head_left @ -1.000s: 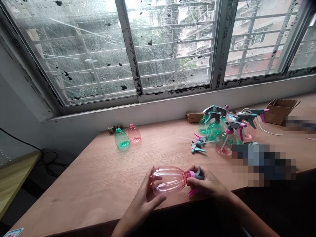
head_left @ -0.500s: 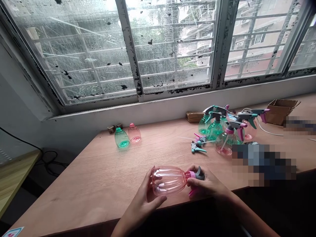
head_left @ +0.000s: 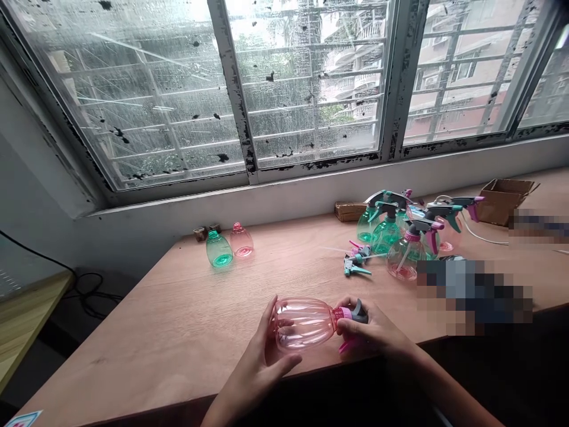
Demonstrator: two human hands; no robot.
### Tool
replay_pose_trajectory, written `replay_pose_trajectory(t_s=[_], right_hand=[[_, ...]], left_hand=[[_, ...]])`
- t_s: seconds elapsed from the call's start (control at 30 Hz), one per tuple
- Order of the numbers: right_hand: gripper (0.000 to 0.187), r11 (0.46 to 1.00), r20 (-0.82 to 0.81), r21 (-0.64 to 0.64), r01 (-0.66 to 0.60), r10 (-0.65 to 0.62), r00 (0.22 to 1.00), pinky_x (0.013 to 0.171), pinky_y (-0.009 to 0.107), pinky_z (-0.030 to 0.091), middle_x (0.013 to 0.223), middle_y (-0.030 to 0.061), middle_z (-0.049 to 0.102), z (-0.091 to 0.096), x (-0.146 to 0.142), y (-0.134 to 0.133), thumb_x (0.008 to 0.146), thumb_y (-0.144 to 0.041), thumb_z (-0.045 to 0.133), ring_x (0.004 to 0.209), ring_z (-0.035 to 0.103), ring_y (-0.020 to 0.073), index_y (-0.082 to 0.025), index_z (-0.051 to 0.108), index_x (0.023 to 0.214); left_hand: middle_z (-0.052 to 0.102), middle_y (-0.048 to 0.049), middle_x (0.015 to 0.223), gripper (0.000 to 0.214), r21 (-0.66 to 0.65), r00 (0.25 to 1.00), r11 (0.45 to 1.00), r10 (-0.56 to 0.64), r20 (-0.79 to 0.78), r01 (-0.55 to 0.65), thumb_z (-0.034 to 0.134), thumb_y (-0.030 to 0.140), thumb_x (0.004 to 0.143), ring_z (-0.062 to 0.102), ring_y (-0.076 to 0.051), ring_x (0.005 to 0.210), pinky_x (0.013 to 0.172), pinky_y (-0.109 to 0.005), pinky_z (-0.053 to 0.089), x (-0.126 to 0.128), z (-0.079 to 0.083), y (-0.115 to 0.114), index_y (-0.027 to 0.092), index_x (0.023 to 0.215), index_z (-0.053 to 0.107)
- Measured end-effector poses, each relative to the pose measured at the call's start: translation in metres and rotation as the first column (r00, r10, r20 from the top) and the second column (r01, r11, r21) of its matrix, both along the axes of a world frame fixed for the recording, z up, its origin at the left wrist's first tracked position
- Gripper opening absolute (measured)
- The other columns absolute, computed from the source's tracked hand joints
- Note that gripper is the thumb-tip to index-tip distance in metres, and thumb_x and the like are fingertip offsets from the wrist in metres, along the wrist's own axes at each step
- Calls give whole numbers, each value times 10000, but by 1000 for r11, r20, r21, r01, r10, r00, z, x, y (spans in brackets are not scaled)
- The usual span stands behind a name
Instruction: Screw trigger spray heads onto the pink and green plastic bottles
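A clear pink spray bottle (head_left: 306, 323) lies sideways between my hands above the front edge of the table, its base to the left. My left hand (head_left: 262, 359) cups the base, fingers behind it and thumb along the lower side. At the neck, my right hand (head_left: 371, 332) grips the pink collar and the grey spray head (head_left: 359, 313) with its pink trigger, which is partly hidden by the fingers. Beyond my right hand lie loose spray heads (head_left: 357, 265) in teal, grey and pink.
Green and pink spray bottles with heads fitted (head_left: 406, 255) stand in a group at the right. A headless green bottle (head_left: 219, 249) and a headless pink bottle (head_left: 242, 240) stand at the back left. Cardboard boxes (head_left: 507, 201) sit near the wall. A blurred patch (head_left: 475, 290) covers the right front.
Hardly anything differs. My left hand's fingers have shifted very slightly at the bottle's base, while my right hand keeps its hold on the neck.
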State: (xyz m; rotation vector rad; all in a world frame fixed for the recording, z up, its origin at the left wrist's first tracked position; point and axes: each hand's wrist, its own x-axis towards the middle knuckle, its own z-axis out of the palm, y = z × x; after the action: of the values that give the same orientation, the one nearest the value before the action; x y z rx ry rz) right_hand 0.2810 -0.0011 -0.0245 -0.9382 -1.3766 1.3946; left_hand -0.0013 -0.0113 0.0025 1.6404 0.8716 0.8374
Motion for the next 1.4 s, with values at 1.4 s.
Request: replay_pose_trajectory(t_s=[1.4], right_hand=[[403,1000,-6,-3,-18,18,1000,635,286,507,786,26,704,2,-1,-3,781,-465,812,672,616,168,-164,598,941]], left_hand=[[203,-61,1667,856,108,996,994,17,-83,-8,652,308,933,266,-325,1498,1240,-525,171,-3,-6,1,396,1571,88]])
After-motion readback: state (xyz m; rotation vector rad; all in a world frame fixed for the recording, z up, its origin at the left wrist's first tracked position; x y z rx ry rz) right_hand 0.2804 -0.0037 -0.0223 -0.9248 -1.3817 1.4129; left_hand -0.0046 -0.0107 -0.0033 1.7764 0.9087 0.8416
